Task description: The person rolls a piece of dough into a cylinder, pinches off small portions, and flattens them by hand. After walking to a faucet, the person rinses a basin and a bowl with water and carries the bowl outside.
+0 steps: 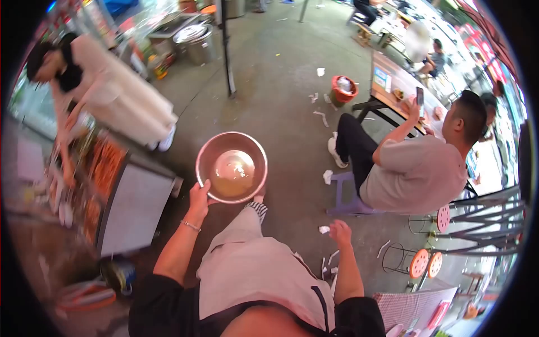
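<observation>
My left hand [199,196] grips the near rim of a round metal bowl [231,167] and carries it in front of me at about waist height. The bowl holds a little brownish liquid at its bottom. My right hand [340,231] hangs at my side, fingers loosely curled, holding nothing. Below the bowl I see my own light apron and a striped shoe [258,209] stepping forward on the concrete floor.
A food counter [132,208] stands at left with a person in white [106,84] bending over it. At right a person sits on a purple stool [343,196] at a wooden table [393,84], holding a phone. A red bin [343,90] stands ahead, with paper scraps around it. Stacked stools [426,264] are at lower right.
</observation>
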Tool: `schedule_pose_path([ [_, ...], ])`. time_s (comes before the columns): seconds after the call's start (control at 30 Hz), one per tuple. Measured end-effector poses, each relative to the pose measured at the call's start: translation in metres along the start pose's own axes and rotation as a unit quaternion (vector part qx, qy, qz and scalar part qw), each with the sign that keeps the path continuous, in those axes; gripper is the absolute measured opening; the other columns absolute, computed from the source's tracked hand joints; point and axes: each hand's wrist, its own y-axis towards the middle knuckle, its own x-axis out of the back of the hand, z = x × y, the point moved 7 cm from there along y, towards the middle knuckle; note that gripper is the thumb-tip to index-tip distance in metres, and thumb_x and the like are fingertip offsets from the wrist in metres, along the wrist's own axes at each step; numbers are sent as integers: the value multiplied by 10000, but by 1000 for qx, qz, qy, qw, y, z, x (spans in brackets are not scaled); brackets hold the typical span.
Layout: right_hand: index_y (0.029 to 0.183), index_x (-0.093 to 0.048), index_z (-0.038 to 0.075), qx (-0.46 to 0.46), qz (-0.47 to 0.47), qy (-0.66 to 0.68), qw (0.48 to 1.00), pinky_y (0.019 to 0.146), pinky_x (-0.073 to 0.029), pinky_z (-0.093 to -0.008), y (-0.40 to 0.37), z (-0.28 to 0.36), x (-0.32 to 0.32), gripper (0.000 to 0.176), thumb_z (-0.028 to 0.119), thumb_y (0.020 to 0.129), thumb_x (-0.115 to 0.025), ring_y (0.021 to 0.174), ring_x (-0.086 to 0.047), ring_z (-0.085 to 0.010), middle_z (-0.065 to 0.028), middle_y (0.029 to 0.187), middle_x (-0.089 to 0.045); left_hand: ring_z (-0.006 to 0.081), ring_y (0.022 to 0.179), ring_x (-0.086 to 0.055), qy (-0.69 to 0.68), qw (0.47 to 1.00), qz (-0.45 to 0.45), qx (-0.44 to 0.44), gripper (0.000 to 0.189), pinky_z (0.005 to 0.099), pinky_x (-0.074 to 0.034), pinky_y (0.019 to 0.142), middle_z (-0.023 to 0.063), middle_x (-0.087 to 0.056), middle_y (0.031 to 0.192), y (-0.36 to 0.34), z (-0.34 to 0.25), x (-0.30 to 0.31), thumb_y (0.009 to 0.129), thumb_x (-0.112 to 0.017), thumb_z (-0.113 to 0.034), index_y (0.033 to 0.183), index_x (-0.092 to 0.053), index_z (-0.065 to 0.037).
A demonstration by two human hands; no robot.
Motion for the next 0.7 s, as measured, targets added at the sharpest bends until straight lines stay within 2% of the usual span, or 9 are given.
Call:
schedule_pose_path([
  [0.07, 1228, -632, 40, 56, 58, 17, 997, 667, -596, -336, 55, 55, -48, 289, 187, 989, -563, 803, -690, -166, -105, 1005, -725, 213, 875, -729, -2, 998, 43, -55, 317, 378, -661, 625, 97, -690, 1063, 50, -29, -43, 1018, -601, -261, 1207, -596, -6],
  [0.13, 1242, -626, 30, 46, 66, -11, 997, 692, -598, -340, 85, 86, -87, 300, 187, 994, -562, 824, -689, -174, -107, 1024, -721, 202, 901, -720, 33, 998, 51, -28, 319, 361, -656, 622, 89, -680, 1088, 112, -34, -63, 1025, -592, -261, 1225, -581, -12],
  [0.2, 1243, -626, 23, -24, 119, 6, 993, 716, -598, -345, 101, 83, -110, 309, 194, 992, -567, 852, -691, -180, -108, 1050, -719, 193, 929, -709, 27, 997, 61, -36, 310, 359, -657, 646, 85, -670, 1116, 144, -56, -95, 1033, -578, -252, 1241, -569, -23],
  [0.3, 1241, -630, 29, -102, 113, -27, 988, 714, -600, -348, 95, 91, -103, 310, 200, 989, -576, 862, -691, -183, -108, 1071, -715, 190, 954, -702, 0, 993, 109, -47, 286, 366, -660, 681, 83, -663, 1135, 185, -91, -147, 1040, -564, -237, 1246, -565, -39],
  [0.37, 1233, -639, 31, -95, 66, -12, 993, 685, -598, -346, 104, 81, -82, 309, 190, 975, -575, 818, -690, -180, -103, 1018, -722, 185, 945, -701, 19, 990, 126, -58, 277, 361, -657, 687, 79, -664, 1127, 199, -127, -196, 1043, -562, -236, 1246, -566, -49],
  [0.43, 1229, -643, 30, -80, 34, -21, 996, 660, -595, -334, 114, 64, -51, 308, 176, 968, -568, 788, -687, -175, -101, 982, -725, 178, 933, -700, 53, 989, 126, -50, 274, 351, -651, 680, 74, -665, 1123, 202, -125, -214, 1045, -559, -240, 1250, -568, -58],
  [0.53, 1215, -644, 9, -121, -59, 4, 991, 617, -580, -311, 125, 39, -12, 312, 165, 956, -567, 753, -679, -163, -95, 936, -722, 153, 887, -690, 120, 979, 150, -65, 280, 309, -613, 627, 51, -668, 1091, 226, -131, -245, 1049, -560, -259, 1255, -575, -71],
  [0.63, 1169, -660, 8, -105, -163, 119, 974, 551, -564, -322, 104, 7, 10, 286, 168, 946, -578, 664, -662, -152, -88, 891, -716, 135, 850, -679, 173, 964, 197, -40, 268, 296, -592, 595, 38, -666, 1057, 217, -129, -280, 1047, -565, -253, 1245, -581, -73],
  [0.7, 1163, -664, 8, -67, -192, 206, 957, 558, -566, -321, 53, 16, 2, 283, 159, 941, -574, 684, -664, -148, -90, 889, -712, 129, 837, -675, 223, 945, 238, -15, 267, 286, -584, 579, 32, -665, 1042, 205, -121, -303, 1044, -571, -253, 1240, -582, -73],
])
